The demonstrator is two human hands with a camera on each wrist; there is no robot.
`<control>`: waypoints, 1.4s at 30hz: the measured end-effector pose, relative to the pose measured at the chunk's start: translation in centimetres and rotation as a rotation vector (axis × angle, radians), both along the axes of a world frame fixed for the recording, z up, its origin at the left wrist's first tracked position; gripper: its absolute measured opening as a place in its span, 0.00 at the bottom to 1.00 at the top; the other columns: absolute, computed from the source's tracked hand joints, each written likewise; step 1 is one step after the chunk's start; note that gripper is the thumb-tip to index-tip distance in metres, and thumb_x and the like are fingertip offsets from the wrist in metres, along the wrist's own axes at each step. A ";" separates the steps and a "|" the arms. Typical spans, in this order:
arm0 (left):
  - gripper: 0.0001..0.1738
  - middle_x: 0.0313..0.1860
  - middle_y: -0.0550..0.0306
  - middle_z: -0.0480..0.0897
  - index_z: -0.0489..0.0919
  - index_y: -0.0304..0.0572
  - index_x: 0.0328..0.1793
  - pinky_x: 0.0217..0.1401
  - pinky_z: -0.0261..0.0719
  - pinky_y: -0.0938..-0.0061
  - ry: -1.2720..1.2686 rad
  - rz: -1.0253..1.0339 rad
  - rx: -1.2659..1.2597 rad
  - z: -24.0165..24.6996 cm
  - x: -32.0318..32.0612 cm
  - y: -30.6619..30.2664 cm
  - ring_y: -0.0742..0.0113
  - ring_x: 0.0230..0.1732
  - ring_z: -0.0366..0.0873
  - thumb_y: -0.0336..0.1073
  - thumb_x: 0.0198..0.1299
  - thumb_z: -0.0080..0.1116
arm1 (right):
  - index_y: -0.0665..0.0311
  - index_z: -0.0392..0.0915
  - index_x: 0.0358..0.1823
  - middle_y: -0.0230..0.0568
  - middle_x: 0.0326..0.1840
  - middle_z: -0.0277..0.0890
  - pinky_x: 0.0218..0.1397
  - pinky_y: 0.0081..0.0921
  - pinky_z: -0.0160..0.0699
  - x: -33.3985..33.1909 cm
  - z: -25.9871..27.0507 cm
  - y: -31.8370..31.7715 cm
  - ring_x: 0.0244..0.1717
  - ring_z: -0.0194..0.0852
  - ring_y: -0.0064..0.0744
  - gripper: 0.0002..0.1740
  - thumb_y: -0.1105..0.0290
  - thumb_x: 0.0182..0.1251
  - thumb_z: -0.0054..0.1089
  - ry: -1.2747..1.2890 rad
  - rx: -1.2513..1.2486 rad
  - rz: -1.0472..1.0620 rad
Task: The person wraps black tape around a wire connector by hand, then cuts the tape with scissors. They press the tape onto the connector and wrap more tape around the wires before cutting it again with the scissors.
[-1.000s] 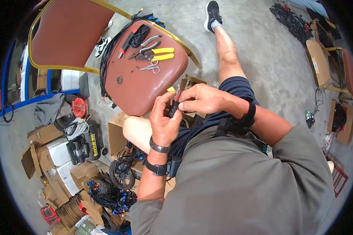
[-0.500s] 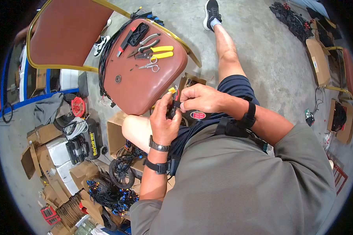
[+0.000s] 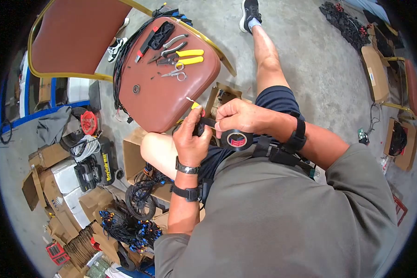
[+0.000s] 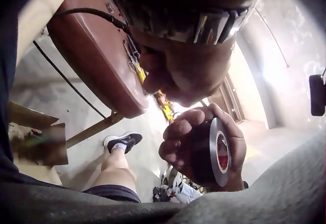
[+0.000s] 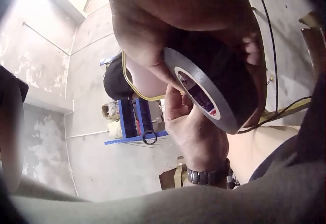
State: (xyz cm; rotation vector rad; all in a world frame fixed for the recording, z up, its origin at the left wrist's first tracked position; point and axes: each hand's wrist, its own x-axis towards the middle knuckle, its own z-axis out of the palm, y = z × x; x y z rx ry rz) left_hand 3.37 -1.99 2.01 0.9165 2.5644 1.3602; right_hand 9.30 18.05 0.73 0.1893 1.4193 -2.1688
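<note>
The left hand grips a dark wrapped bundle, mostly hidden by its fingers; a yellow piece with a pale wire tip sticks out above them. Close beside it, the right hand holds a roll of black tape, and a short dark strip runs between the hands. In the left wrist view the tape roll lies against the right hand's curled fingers. The right wrist view shows the roll under the right hand, with the left hand just behind it.
A brown chair seat carries yellow-handled pliers, scissors, a cutter and a small ring. Open cardboard boxes, a bundle of cables and a black tank stand at the left. A second chair is at the upper left.
The tape roll has come into fuller view below the right hand, and a dark strip now spans the hands. The yellow piece and wire tip have tilted left.
</note>
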 end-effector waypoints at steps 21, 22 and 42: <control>0.33 0.48 0.59 0.83 0.76 0.31 0.67 0.55 0.79 0.78 -0.537 0.072 0.303 2.2 0.1 0.2 0.73 0.49 0.80 0.15 0.52 0.69 | 0.70 0.79 0.41 0.55 0.31 0.81 0.40 0.41 0.78 -0.6 -1.1 -0.4 0.36 0.84 0.49 0.13 0.64 0.67 0.63 0.467 0.502 -0.091; 0.33 0.48 0.59 0.82 0.76 0.31 0.67 0.55 0.79 0.78 -0.516 0.077 0.293 2.4 0.1 0.4 0.74 0.48 0.80 0.15 0.52 0.69 | 0.70 0.78 0.41 0.55 0.32 0.81 0.41 0.41 0.78 -0.6 -1.3 -0.5 0.37 0.84 0.48 0.13 0.64 0.68 0.63 0.481 0.486 -0.095; 0.26 0.43 0.62 0.77 0.79 0.32 0.61 0.54 0.75 0.78 -0.357 -0.078 0.235 3.7 -1.3 0.0 0.74 0.46 0.75 0.14 0.53 0.63 | 0.70 0.72 0.63 0.41 0.45 0.81 0.42 0.23 0.77 -1.2 -2.8 -1.3 0.41 0.76 0.23 0.22 0.60 0.77 0.54 0.282 0.117 -0.062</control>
